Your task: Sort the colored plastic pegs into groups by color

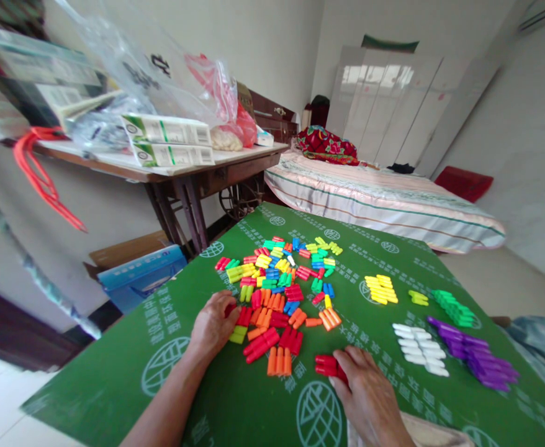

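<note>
A mixed pile of small coloured plastic pieces (279,292) lies on a green table cover (235,403). My left hand (213,326) rests at the pile's near left edge, fingers curled over red pieces (241,315). My right hand (368,391) lies near the front, fingers closed on a red piece (324,365). Sorted groups sit to the right: yellow (381,289), lime (418,298), green (454,308), white (420,349), purple (475,354).
A sewing-machine table (170,171) with boxes and plastic bags stands at the left. A blue carton (139,276) sits on the floor under it. A bed (375,198) stands behind the green table, with white wardrobes (384,105) against the far wall.
</note>
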A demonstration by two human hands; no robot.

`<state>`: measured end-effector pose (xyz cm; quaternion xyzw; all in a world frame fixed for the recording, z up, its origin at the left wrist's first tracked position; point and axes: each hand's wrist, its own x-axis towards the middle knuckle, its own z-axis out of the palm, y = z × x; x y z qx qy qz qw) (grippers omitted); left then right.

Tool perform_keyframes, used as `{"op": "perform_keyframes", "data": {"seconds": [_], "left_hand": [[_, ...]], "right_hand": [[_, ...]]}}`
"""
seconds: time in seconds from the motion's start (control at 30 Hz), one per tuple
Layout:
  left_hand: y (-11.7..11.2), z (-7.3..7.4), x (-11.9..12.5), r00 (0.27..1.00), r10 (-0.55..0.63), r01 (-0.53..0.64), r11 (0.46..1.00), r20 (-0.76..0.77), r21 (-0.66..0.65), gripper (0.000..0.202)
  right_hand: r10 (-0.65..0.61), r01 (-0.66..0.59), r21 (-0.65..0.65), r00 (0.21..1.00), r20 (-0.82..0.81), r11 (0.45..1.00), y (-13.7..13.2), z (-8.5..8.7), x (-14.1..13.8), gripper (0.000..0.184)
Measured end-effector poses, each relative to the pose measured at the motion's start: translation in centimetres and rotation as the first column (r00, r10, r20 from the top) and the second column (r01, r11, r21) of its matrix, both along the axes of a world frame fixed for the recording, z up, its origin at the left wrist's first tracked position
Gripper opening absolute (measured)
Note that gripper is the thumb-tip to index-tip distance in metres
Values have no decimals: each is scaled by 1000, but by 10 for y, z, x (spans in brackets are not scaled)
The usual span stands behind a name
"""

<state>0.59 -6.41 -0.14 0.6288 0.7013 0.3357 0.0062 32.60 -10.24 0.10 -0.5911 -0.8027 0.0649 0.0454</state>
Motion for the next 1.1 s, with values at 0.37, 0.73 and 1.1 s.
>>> {"op": "perform_keyframes", "data": {"seconds": [0.37, 0.73, 1.1], "left_hand": [[-1, 2, 1, 1000, 5, -5, 1000, -8, -13, 19], [1, 0, 0, 1000, 5, -4, 1000, 11, -30, 19], [2, -5, -3, 1000, -1, 2, 999, 24, -39, 18]], "right_hand": [[-8, 8, 3, 1000, -14, 1000, -1, 0, -1, 34], [23, -22, 86, 1000, -17, 996, 2, -13, 4, 32], [139, -123, 304, 990, -33, 945, 7, -38, 17, 29]]}}
